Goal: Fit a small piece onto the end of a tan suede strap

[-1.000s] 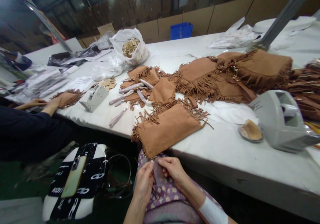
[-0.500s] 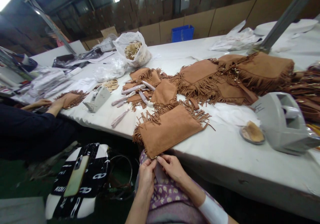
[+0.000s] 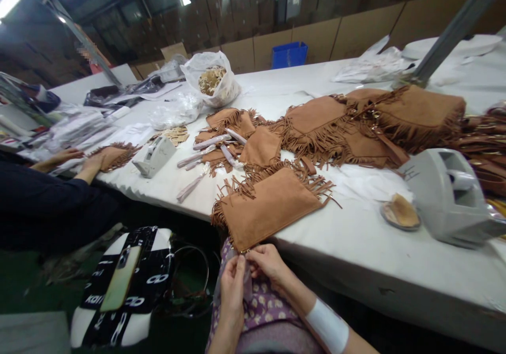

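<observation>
A tan fringed suede bag (image 3: 272, 203) lies at the table's front edge, one corner sticking out over my lap. At that corner a small metal piece shows, perhaps a zipper end. My left hand (image 3: 232, 283) is closed just below it, thumb and fingers pinching a thin, see-through greyish-lilac wrapping strip (image 3: 247, 286). Close beside it, my right hand (image 3: 266, 263) has its fingertips pinched at the strip's upper end, by the metal piece. The fingers hide exactly what is gripped there. Several wrapped lilac strips (image 3: 193, 182) lie left of the bag.
More fringed bags (image 3: 316, 116) are piled behind. A grey tape dispenser (image 3: 446, 195) stands right, near a round dish (image 3: 400, 212); a smaller dispenser (image 3: 155, 156) stands left. Behind is a plastic bag of tan pieces (image 3: 211, 79). A co-worker's hands (image 3: 89, 166) touch another bag. A phone (image 3: 120, 280) rests on a stool.
My left hand has turned and shifted slightly down and left. My right fingertips have moved a little left, and the wrapping strip has bunched between the hands. The bag lies almost unmoved.
</observation>
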The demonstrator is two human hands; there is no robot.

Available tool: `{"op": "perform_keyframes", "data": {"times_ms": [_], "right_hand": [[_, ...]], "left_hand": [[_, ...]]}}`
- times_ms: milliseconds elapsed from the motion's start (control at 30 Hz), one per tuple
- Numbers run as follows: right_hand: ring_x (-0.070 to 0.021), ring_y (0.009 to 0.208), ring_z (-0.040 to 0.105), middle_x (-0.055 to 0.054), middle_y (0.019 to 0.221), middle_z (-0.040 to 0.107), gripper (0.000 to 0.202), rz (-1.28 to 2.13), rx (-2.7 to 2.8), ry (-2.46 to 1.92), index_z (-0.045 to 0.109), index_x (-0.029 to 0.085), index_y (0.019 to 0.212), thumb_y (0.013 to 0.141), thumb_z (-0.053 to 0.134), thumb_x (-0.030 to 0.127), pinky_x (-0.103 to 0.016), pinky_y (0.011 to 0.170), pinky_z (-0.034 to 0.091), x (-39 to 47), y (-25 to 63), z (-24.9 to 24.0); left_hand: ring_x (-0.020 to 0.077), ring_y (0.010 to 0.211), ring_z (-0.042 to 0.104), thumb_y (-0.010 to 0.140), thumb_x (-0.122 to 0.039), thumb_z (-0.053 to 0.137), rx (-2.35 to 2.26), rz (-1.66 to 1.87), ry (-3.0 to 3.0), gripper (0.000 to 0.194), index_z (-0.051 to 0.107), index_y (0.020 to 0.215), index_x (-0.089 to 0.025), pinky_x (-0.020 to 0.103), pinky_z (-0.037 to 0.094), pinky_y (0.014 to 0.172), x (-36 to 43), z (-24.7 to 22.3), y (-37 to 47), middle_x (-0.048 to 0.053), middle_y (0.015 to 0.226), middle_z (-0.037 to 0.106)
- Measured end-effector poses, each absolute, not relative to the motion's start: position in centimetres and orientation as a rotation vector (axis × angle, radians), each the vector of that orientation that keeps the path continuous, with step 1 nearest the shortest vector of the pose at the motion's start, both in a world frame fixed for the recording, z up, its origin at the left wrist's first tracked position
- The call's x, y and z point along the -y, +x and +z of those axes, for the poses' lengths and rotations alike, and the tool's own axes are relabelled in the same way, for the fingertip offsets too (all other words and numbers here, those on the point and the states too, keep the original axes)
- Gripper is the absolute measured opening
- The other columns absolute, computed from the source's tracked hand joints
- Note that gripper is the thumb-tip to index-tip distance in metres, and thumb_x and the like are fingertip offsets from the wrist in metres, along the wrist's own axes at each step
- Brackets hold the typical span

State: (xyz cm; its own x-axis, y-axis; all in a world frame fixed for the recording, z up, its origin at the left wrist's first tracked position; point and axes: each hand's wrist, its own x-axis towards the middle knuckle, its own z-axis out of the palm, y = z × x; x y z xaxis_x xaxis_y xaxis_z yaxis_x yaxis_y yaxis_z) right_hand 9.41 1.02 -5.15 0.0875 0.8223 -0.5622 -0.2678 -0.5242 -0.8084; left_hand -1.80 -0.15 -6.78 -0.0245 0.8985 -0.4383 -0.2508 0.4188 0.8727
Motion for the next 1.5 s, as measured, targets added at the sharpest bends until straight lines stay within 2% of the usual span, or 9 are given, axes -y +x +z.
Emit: {"op": "perform_keyframes", "data": {"times_ms": [100, 167, 333, 500, 667, 800, 1000, 1200, 1500], "right_hand": [[-0.0081, 0.034, 0.043, 0.004, 0.040, 0.051, 0.018, 1.588, 0.557, -1.461, 0.055, 0.017, 0.049, 0.067, 0.055, 0.018, -0.018, 0.035, 0.036, -0.9, 9.5, -5.0], [-0.0068, 0.033, 0.041, 0.005, 0.039, 0.050, 0.018, 1.576, 0.560, -1.445, 0.057, 0.016, 0.048, 0.065, 0.056, 0.018, -0.017, 0.035, 0.033, -0.9, 9.7, -4.9], [-0.0083, 0.034, 0.044, 0.003, 0.039, 0.052, 0.014, 1.606, 0.551, -1.393, 0.060, 0.015, 0.047, 0.061, 0.060, 0.018, -0.019, 0.037, 0.036, -0.7, 10.1, -4.8], [-0.0051, 0.038, 0.043, 0.003, 0.045, 0.053, 0.014, 1.623, 0.467, -1.326, 0.061, 0.013, 0.051, 0.059, 0.067, 0.023, -0.016, 0.038, 0.035, -0.2, 9.7, -4.7], [-0.0061, 0.048, 0.050, 0.002, 0.056, 0.057, 0.022, 1.661, 0.348, -1.236, 0.064, 0.013, 0.061, 0.061, 0.072, 0.033, -0.017, 0.049, 0.048, 0.6, 9.3, -4.1], [-0.0069, 0.049, 0.052, 0.001, 0.058, 0.059, 0.013, 1.645, 0.295, -1.259, 0.066, 0.013, 0.064, 0.062, 0.068, 0.025, -0.017, 0.049, 0.049, 0.7, 9.3, -4.3], [-0.0061, 0.038, 0.046, 0.003, 0.047, 0.054, 0.008, 1.622, 0.279, -1.327, 0.060, 0.015, 0.053, 0.061, 0.060, 0.015, -0.016, 0.042, 0.044, 0.4, 9.0, -5.1], [-0.0043, 0.034, 0.042, 0.003, 0.043, 0.052, 0.011, 1.633, 0.317, -1.309, 0.064, 0.012, 0.052, 0.062, 0.064, 0.017, -0.015, 0.036, 0.034, 0.6, 9.4, -4.7], [-0.0063, 0.045, 0.050, 0.000, 0.052, 0.058, 0.020, 1.716, 0.299, -1.226, 0.069, 0.010, 0.060, 0.057, 0.078, 0.027, -0.017, 0.048, 0.045, 1.1, 9.9, -4.3]], "left_hand": [[0.0104, 0.060, 0.061, 0.066, -0.049, 0.080, -1.150, 0.898, 0.606, 0.051, 0.071, 0.102, -0.014, 0.019, 0.046, 0.055, 0.5, -6.1, -1.6, 0.004, 0.080, 0.073], [0.0090, 0.051, 0.057, 0.062, -0.048, 0.083, -1.159, 0.872, 0.533, 0.050, 0.073, 0.097, -0.013, 0.018, 0.041, 0.047, 0.4, -5.9, -1.6, 0.003, 0.072, 0.072], [0.0173, 0.065, 0.067, 0.054, -0.040, 0.086, -1.154, 0.883, 0.482, 0.039, 0.077, 0.080, -0.012, 0.026, 0.051, 0.061, -0.4, -6.3, -1.9, 0.008, 0.076, 0.076], [0.0189, 0.068, 0.066, 0.065, -0.037, 0.075, -1.329, 0.867, 0.776, 0.026, 0.078, 0.076, -0.014, 0.027, 0.049, 0.066, -0.9, -7.3, -2.8, 0.005, 0.071, 0.075], [0.0201, 0.067, 0.063, 0.079, -0.043, 0.062, -1.468, 0.833, 1.194, 0.033, 0.077, 0.077, -0.014, 0.027, 0.046, 0.063, -0.9, -7.3, -3.2, 0.004, 0.068, 0.073], [0.0219, 0.069, 0.064, 0.084, -0.047, 0.056, -1.519, 0.822, 1.394, 0.039, 0.077, 0.076, -0.015, 0.030, 0.047, 0.066, -0.3, -5.9, -3.0, 0.005, 0.071, 0.074], [0.0253, 0.083, 0.071, 0.084, -0.045, 0.058, -1.585, 0.960, 1.438, 0.034, 0.077, 0.088, -0.018, 0.032, 0.054, 0.074, 1.1, -5.5, -2.4, 0.008, 0.088, 0.078], [0.0212, 0.086, 0.071, 0.091, -0.037, 0.052, -1.511, 1.072, 1.755, 0.031, 0.074, 0.103, -0.019, 0.029, 0.057, 0.077, 2.6, -6.3, -2.3, 0.010, 0.093, 0.076], [0.0174, 0.078, 0.067, 0.094, -0.011, 0.033, -1.387, 0.834, 2.297, 0.046, 0.052, 0.136, -0.016, 0.027, 0.056, 0.076, 3.3, -6.6, -4.2, 0.008, 0.087, 0.065]]}}
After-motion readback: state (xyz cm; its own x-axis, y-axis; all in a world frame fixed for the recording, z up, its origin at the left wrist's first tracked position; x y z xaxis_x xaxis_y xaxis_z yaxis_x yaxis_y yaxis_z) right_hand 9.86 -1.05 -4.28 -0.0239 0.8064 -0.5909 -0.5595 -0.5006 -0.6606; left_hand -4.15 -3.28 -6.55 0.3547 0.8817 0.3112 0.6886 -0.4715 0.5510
